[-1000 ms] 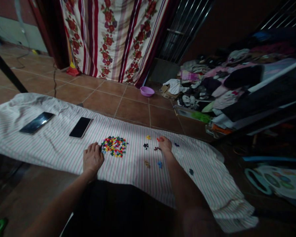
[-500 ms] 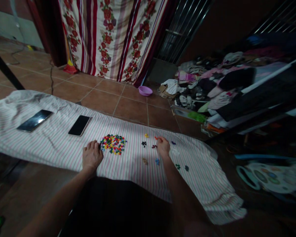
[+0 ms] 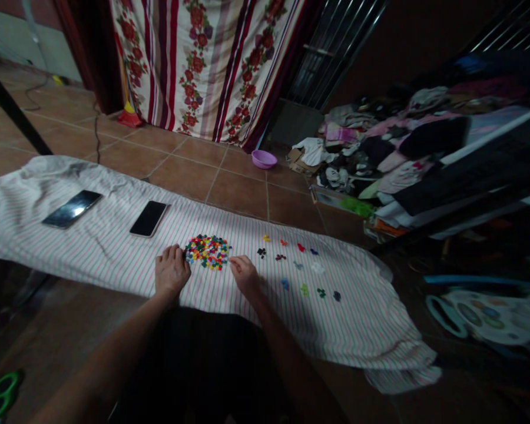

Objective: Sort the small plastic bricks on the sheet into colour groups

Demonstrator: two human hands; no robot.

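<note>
A heap of small multicoloured pieces (image 3: pixel 208 251) lies on a striped cloth (image 3: pixel 92 253) spread over the floor, and both hands are set at its edges. The left hand (image 3: pixel 171 272) rests at the heap's left side, fingers curled down against the cloth and touching the nearest pieces; nothing can be seen held in it. The right hand (image 3: pixel 244 273) lies just at the heap's right edge, fingertips drawn together and pointing toward the pieces; whether a piece is pinched in that grip cannot be told.

To the right of the heap, small single-colour clusters (image 3: pixel 291 265) are laid out apart from one another: dark, yellow, orange, red, blue, green and others. From this layout, sorting by colour is judged to be in hand, with most of the heap not yet sorted. The next move is judged to call for one piece to be picked from the heap's right edge without its neighbours being scattered, then matched to its cluster.

Farther left on the cloth, two phones (image 3: pixel 149 218) lie face up. Beyond, a tiled floor (image 3: pixel 229 188), a floral curtain (image 3: pixel 212 65), a purple bowl (image 3: pixel 264 159) and a pile of clothes (image 3: pixel 380 153) are seen.
</note>
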